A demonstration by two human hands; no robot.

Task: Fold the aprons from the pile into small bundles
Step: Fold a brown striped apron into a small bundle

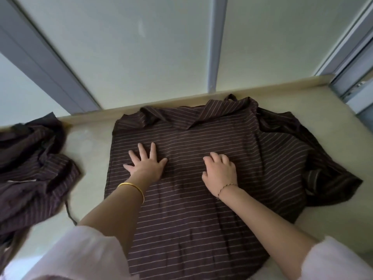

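Cloth lies under both hands: a dark brown apron (pixel 197 209) with thin pale stripes, spread wide on a cream, glossy stone surface (pixel 90 142). We see the left hand (pixel 146 165) flat on it, fingers straight and fanned apart, palm pressing down, nothing held. Just to its right, not touching it, the right hand (pixel 220 172) also rests on the apron. Its fingers are bent at the knuckles with the tips down on the fabric, and we cannot tell whether they pinch any cloth or only press.

Beyond the fingertips of both hands the apron's far edge is rumpled and partly turned back, close against a low cream sill (pixel 181 99). Out past the right hand the fabric bunches into dark folds, and one corner lies farther off to that side. Back from the hands, along the wrists and forearms, the apron runs fairly smooth to the near edge of the view.

A gold bangle (pixel 132 188) sits on the left wrist and a thin chain bracelet (pixel 226 187) on the right; both forearms are bare up to pale pink sleeves (pixel 80 255).

Well off to the left of the left hand, apart from the spread apron, we see the pile of crumpled aprons (pixel 34 168) in the same brown striped cloth. A thin dark strap (pixel 69 211) trails from it toward the left forearm. Beyond the sill stand pale frosted panels (pixel 141 47) in grey-blue frames.
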